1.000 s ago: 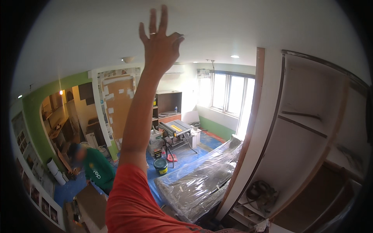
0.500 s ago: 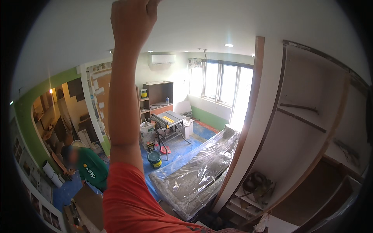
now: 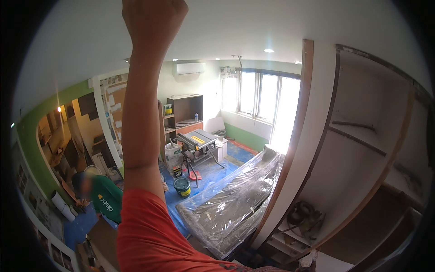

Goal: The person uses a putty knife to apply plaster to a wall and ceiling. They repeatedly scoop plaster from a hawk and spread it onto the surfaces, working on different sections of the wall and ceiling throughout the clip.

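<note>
My left arm in a red sleeve (image 3: 140, 226) reaches straight up through the view. My left hand (image 3: 154, 18) is raised against the white ceiling (image 3: 235, 27), its fingers curled closed. The top edge cuts off part of the hand, so anything in its grip is hidden. I cannot tell whether the hand touches the ceiling. My right hand is out of view.
Below stand a table saw (image 3: 197, 138), a lidded bucket (image 3: 182, 186) and a plastic-wrapped long piece (image 3: 231, 199) on blue sheeting. At right is a built-in shelf frame (image 3: 317, 113). A person in green (image 3: 106, 195) is at lower left.
My raised left hand and forearm have shifted slightly left and the fist has turned a little. The person in green has moved slightly left in the view.
</note>
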Action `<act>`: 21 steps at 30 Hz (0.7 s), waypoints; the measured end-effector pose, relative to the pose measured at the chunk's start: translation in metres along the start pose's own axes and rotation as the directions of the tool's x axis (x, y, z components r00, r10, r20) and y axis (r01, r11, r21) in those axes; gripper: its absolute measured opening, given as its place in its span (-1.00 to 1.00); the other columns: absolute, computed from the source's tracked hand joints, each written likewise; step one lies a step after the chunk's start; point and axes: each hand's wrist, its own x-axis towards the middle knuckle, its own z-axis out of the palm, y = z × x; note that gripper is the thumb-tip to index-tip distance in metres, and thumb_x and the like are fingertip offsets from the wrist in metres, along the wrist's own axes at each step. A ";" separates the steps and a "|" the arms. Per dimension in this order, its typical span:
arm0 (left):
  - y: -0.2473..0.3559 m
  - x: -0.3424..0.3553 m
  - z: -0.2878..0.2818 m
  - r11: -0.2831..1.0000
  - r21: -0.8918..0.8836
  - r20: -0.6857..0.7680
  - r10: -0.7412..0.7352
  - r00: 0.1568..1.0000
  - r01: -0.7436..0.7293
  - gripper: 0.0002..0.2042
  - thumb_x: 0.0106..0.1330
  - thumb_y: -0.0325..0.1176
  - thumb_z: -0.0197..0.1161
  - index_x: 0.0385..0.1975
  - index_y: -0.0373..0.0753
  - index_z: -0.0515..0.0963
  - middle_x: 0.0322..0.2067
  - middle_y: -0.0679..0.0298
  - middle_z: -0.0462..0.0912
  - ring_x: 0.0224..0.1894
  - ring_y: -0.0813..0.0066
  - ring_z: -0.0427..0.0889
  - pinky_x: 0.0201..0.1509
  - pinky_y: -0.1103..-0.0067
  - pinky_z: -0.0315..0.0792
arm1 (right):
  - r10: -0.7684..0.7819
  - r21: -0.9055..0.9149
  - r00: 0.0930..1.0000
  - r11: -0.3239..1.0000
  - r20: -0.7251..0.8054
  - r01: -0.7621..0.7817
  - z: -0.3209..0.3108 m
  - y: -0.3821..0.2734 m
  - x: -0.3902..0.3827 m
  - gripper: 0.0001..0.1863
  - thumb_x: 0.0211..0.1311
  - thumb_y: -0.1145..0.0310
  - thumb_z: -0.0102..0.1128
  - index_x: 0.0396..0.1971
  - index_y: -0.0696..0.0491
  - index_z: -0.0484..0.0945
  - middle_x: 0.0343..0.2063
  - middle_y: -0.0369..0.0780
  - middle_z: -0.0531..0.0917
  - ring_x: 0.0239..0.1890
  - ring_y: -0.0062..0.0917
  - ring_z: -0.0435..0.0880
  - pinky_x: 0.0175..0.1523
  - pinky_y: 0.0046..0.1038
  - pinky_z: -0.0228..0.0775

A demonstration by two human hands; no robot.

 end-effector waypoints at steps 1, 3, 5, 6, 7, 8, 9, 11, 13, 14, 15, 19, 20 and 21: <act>0.000 -0.001 0.000 0.999 -0.024 -0.004 0.021 1.000 -0.021 -0.95 0.32 -0.43 0.32 -0.38 -0.21 0.66 -0.44 0.27 0.69 -0.42 0.32 0.60 -0.12 0.36 0.33 | -0.011 -0.008 1.000 1.000 0.013 0.011 -0.001 0.003 0.002 -0.26 -0.04 0.66 0.43 0.26 0.16 0.48 0.00 -0.04 0.64 -0.15 -0.43 0.64 -0.09 -0.37 0.54; 0.000 -0.002 0.001 0.995 -0.068 -0.016 0.069 0.997 -0.070 -0.95 0.32 -0.43 0.31 -0.38 -0.21 0.65 -0.45 0.28 0.68 -0.42 0.34 0.59 -0.13 0.36 0.32 | -0.030 -0.020 0.999 0.999 0.041 0.031 0.000 0.007 0.005 -0.23 -0.05 0.66 0.41 0.29 0.18 0.43 0.02 -0.05 0.64 -0.11 -0.45 0.63 -0.06 -0.39 0.54; 0.002 -0.001 0.004 0.999 -0.029 0.017 0.044 0.999 -0.043 -0.95 0.33 -0.43 0.31 -0.38 -0.20 0.65 -0.46 0.27 0.67 -0.43 0.35 0.58 -0.13 0.36 0.32 | -0.061 -0.061 0.998 0.996 0.013 0.062 0.005 0.009 0.004 -0.22 -0.06 0.66 0.40 0.30 0.19 0.42 0.03 -0.05 0.63 -0.08 -0.45 0.63 -0.02 -0.39 0.53; 0.003 -0.001 0.005 1.000 -0.008 0.032 0.030 0.999 -0.030 -0.95 0.33 -0.43 0.31 -0.38 -0.20 0.65 -0.46 0.27 0.67 -0.43 0.35 0.58 -0.13 0.36 0.32 | -0.078 -0.082 0.997 0.994 0.001 0.078 0.008 0.009 0.004 -0.22 -0.06 0.67 0.40 0.30 0.19 0.42 0.03 -0.05 0.63 -0.07 -0.45 0.63 -0.01 -0.39 0.52; 0.004 0.001 0.006 0.998 0.000 0.052 0.065 0.997 -0.065 -0.95 0.33 -0.43 0.31 -0.38 -0.21 0.65 -0.46 0.27 0.67 -0.43 0.35 0.58 -0.12 0.36 0.31 | -0.094 -0.104 0.996 0.990 -0.010 0.092 0.012 0.008 0.003 -0.21 -0.07 0.67 0.39 0.30 0.20 0.42 0.04 -0.05 0.63 -0.05 -0.45 0.62 0.01 -0.38 0.52; 0.005 0.002 0.006 0.995 0.006 0.075 0.100 0.992 -0.101 -0.95 0.33 -0.43 0.32 -0.38 -0.21 0.65 -0.47 0.27 0.66 -0.43 0.35 0.57 -0.12 0.37 0.31 | -0.108 -0.128 0.994 0.986 -0.020 0.105 0.016 0.006 0.002 -0.21 -0.07 0.67 0.39 0.31 0.20 0.41 0.04 -0.06 0.63 -0.04 -0.45 0.62 0.03 -0.38 0.51; 0.005 0.004 0.006 0.991 0.009 0.096 0.133 0.986 -0.135 -0.95 0.33 -0.43 0.32 -0.38 -0.21 0.65 -0.47 0.27 0.66 -0.43 0.35 0.57 -0.11 0.37 0.30 | -0.125 -0.151 0.992 0.981 -0.033 0.119 0.019 0.004 0.001 -0.20 -0.08 0.67 0.38 0.31 0.21 0.41 0.04 -0.06 0.63 -0.03 -0.45 0.62 0.05 -0.38 0.50; 0.005 0.007 0.003 0.993 -0.005 0.003 0.120 0.993 -0.120 -0.94 0.32 -0.42 0.32 -0.39 -0.21 0.65 -0.48 0.27 0.65 -0.43 0.35 0.57 -0.11 0.38 0.29 | -0.045 -0.092 0.998 0.995 0.039 0.048 0.024 -0.004 0.001 -0.24 -0.07 0.67 0.37 0.28 0.21 0.44 0.04 -0.05 0.64 0.01 -0.44 0.61 0.09 -0.38 0.48; 0.004 0.010 -0.001 0.992 0.011 0.011 0.126 0.992 -0.126 -0.93 0.32 -0.42 0.32 -0.40 -0.21 0.64 -0.48 0.27 0.65 -0.43 0.34 0.56 -0.10 0.38 0.28 | -0.017 -0.090 0.996 0.996 0.083 0.024 0.028 -0.013 0.000 -0.27 -0.07 0.67 0.36 0.26 0.22 0.47 0.03 -0.05 0.64 0.03 -0.44 0.61 0.09 -0.38 0.47; 0.004 0.012 -0.003 0.989 0.034 0.056 0.139 0.989 -0.141 -0.93 0.32 -0.41 0.33 -0.41 -0.21 0.64 -0.48 0.27 0.65 -0.43 0.33 0.56 -0.10 0.37 0.28 | -0.033 -0.108 0.995 0.993 0.090 0.043 0.030 -0.016 0.000 -0.28 -0.07 0.67 0.36 0.25 0.22 0.48 0.03 -0.05 0.64 0.02 -0.44 0.61 0.08 -0.38 0.47; 0.005 0.013 -0.004 0.986 0.058 0.102 0.152 0.983 -0.159 -0.92 0.32 -0.41 0.33 -0.42 -0.21 0.63 -0.49 0.27 0.64 -0.43 0.33 0.56 -0.10 0.37 0.28 | -0.048 -0.125 0.994 0.990 0.099 0.061 0.032 -0.018 0.000 -0.29 -0.06 0.67 0.35 0.24 0.23 0.48 0.02 -0.06 0.64 0.01 -0.44 0.61 0.07 -0.38 0.46; 0.006 0.016 -0.002 0.985 0.002 0.049 0.171 0.984 -0.171 -0.90 0.32 -0.39 0.34 -0.44 -0.21 0.61 -0.49 0.25 0.63 -0.43 0.30 0.55 -0.10 0.36 0.28 | 0.029 -0.087 0.997 0.996 0.077 -0.022 0.036 -0.018 0.003 -0.29 -0.06 0.66 0.34 0.24 0.23 0.47 0.00 -0.11 0.64 -0.09 -0.52 0.60 -0.07 -0.45 0.48; 0.005 0.015 0.001 0.984 0.014 0.081 0.176 0.981 -0.178 -0.90 0.32 -0.39 0.34 -0.43 -0.21 0.61 -0.48 0.26 0.63 -0.43 0.30 0.55 -0.10 0.36 0.28 | -0.028 -0.069 0.994 0.997 0.104 0.036 0.034 -0.016 0.005 -0.29 -0.06 0.65 0.34 0.24 0.22 0.47 -0.02 -0.14 0.64 -0.14 -0.55 0.59 -0.12 -0.48 0.48; 0.003 0.012 0.004 0.982 0.026 0.108 0.182 0.977 -0.186 -0.90 0.32 -0.39 0.34 -0.42 -0.21 0.61 -0.47 0.26 0.63 -0.42 0.30 0.55 -0.10 0.36 0.28 | -0.086 -0.045 0.988 0.995 0.129 0.093 0.033 -0.013 0.008 -0.29 -0.05 0.65 0.34 0.24 0.22 0.48 -0.04 -0.16 0.64 -0.18 -0.57 0.58 -0.17 -0.50 0.47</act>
